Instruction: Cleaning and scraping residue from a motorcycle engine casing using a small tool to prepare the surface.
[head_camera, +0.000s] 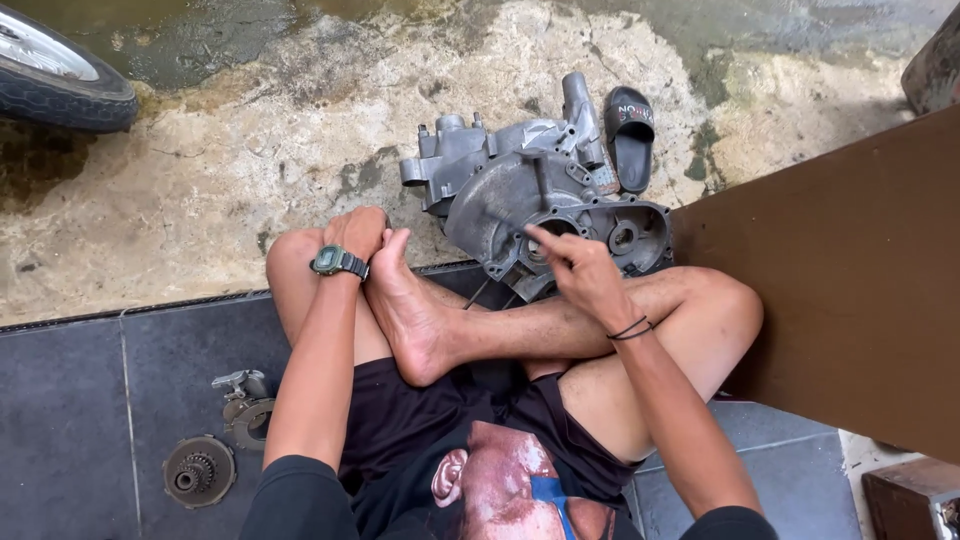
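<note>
Right hand (580, 268): fingers pinched on a thin tool at the casing's bearing hole.
Left hand (357, 232): cupped over the knee, empty.
Casing (530, 195): on the floor before crossed legs.
Handling: likely heavy, stiff metal; grip the outer rims.

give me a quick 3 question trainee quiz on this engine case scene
1. True or false: the left hand holds a tool.
2. Which thing lies on the dark tiles beside the person's left arm? A) gear wheel B) sandal C) tyre
3. What is the right hand reaching for?

Key
1. False: it rests on the person's own knee, holding nothing.
2. A: the gear wheel lies there; the black sandal and the tyre are on the bare concrete.
3. The grey metal engine case, at an upright rod standing in it.
</note>
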